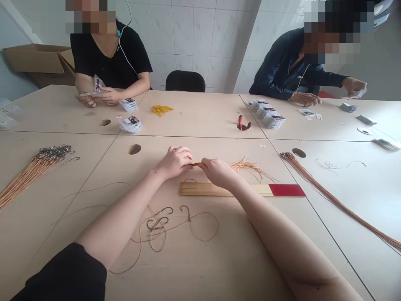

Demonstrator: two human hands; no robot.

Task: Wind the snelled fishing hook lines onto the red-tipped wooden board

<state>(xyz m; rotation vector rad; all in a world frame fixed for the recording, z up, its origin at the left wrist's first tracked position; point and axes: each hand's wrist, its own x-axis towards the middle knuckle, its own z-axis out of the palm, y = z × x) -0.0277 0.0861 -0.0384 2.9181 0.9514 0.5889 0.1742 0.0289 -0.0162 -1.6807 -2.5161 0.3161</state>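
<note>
Both hands meet over the middle of the table around a bundle of orange-brown cords (196,164). My left hand (175,162) pinches its left end, and my right hand (217,171) closes on it just to the right. Loose cord ends (250,166) fan out on the table beyond my right hand. Under my right wrist lies a flat wooden strip (257,190) with a red end (287,190). Nearer to me, several large hooks (158,223) lie among looped thin cord (203,240).
Bundles of corded hooks lie at left (52,154) and right (328,200). Further back are yellow pieces (161,110), stacked packets (267,113) and red-handled pliers (242,124) in a table hole. Two people (109,62) (282,62) sit opposite, handling packets.
</note>
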